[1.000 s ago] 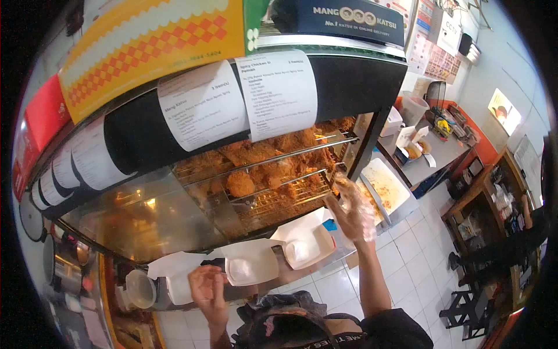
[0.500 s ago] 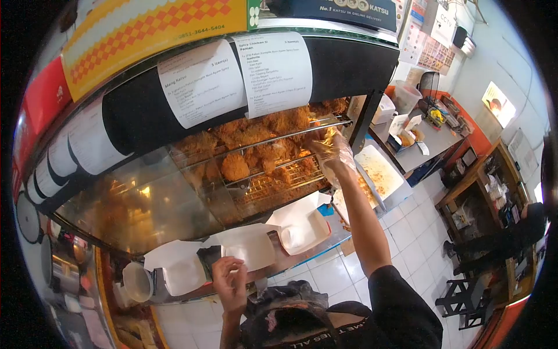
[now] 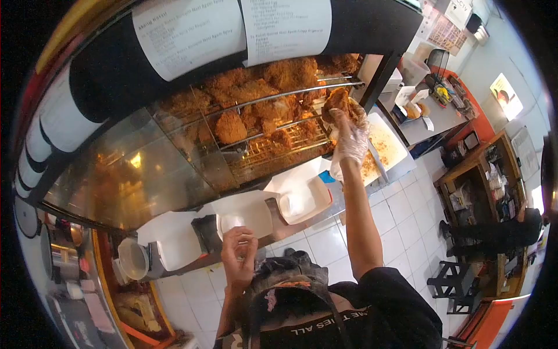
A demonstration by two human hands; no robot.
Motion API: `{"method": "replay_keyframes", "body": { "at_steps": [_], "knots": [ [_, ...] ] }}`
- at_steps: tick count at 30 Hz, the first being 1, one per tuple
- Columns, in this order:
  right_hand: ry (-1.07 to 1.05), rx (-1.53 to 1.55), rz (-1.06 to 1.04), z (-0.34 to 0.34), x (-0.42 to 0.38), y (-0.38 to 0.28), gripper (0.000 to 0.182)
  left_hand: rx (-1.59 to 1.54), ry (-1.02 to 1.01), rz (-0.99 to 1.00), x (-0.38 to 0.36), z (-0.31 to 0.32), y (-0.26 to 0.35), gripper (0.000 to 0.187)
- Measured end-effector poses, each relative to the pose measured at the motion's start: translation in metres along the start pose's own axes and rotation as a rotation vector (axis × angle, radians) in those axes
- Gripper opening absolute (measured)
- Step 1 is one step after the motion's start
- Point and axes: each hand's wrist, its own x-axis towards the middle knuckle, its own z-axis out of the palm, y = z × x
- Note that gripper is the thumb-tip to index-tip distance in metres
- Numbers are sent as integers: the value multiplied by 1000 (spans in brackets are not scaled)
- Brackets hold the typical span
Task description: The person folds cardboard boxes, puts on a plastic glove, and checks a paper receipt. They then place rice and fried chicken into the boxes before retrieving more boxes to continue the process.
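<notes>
Display case (image 3: 125, 174): it stretches beyond both sets of my fingers, its lit racks beyond my left ones and the racks' right end close to my right ones.
Tabletop (image 3: 281, 230): a narrow ledge along the front of the case, running out to the left of my left fingers and carrying the boxes.
Paper slips (image 3: 288, 32): printed sheets hanging on the dark upper front of the case, well beyond my fingers.
White board (image 3: 390, 135): scattered with crumbs, just to the right of my right fingers.
White boxes (image 3: 303, 199): three in a row with their lids open. One sits between my two hands, the middle one is just beyond my left fingers, and the third is to their left.
Plastic tub (image 3: 133, 259): round and translucent, left of the third box.
Right hand (image 3: 351, 138): in a clear plastic glove, reaching forward, its fingers closed around a piece of fried chicken.
Left hand (image 3: 238, 255): bare, fingers loosely curled with a narrow gap to the thumb, nothing visible in them, right by the middle box.
Knife (image 3: 379, 161): its long metal shape lies over the board, just beside my right hand.
Fried chicken piece (image 3: 339, 104): browned, in my right fingers, at the right end of the racks.
Other chicken pieces (image 3: 231, 127): on the racks, left of my right fingers.
</notes>
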Motion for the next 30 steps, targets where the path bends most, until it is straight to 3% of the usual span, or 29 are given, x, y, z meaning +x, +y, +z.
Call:
{"method": "replay_keyframes", "body": {
  "at_steps": [1, 3, 9, 11, 12, 13, 15, 17, 19, 20, 21, 23, 25, 27, 28, 29, 30],
  "knots": [
    [1, -9, 13, -5, -2, -4, 46, 13, 14, -21, -1, -4, -2, 33],
    [10, 0, 271, -12, 0, -11, 47, 20, 16, 14, -4, -12, -24, 33],
    [-22, 194, 371, -57, -20, 0, 49, -47, 83, -55, 0, -27, -31, 32],
    [-149, 25, 609, -72, -40, -6, 47, -48, 120, -67, 3, -31, -25, 30],
    [-153, -283, 612, -77, -60, -12, 43, -54, 162, -68, 3, -33, -24, 28],
    [-161, -350, 538, -90, -80, 17, 42, -56, 159, -73, 4, -35, -28, 28],
    [-432, -935, 385, -94, -109, 39, 45, -74, 231, -93, 6, -42, -36, 28],
    [-657, -1335, -43, -100, -129, 83, 65, -83, 245, -102, 8, -41, -35, 29],
    [-583, -1472, -208, -103, -162, 114, 83, -65, 257, -121, 8, -41, -35, 30],
    [-612, -1531, -28, -105, -177, 125, 90, -63, 253, -117, 8, -42, -35, 30],
    [-607, -1528, -25, -111, -176, 136, 90, -47, 230, -87, 9, -44, -35, 30],
    [-789, -1463, -157, -118, -175, 140, 84, -29, 212, -69, 7, -46, -35, 30],
    [-754, -1357, -31, -128, -175, 138, 79, -34, 275, -93, 4, -48, -37, 31],
    [-581, -1231, -217, -124, -163, 129, 57, -27, 288, -98, -1, -51, -42, 31],
    [-512, -1215, 261, -104, -149, 91, 46, -24, 300, -109, -4, -53, -42, 31],
    [-825, -1957, -349, -122, -139, 122, 36, -21, 311, -117, -6, -55, -40, 31],
    [-645, -1587, -167, -153, -138, 136, 32, -25, 335, -127, -8, -53, -35, 30]
  ]
}}
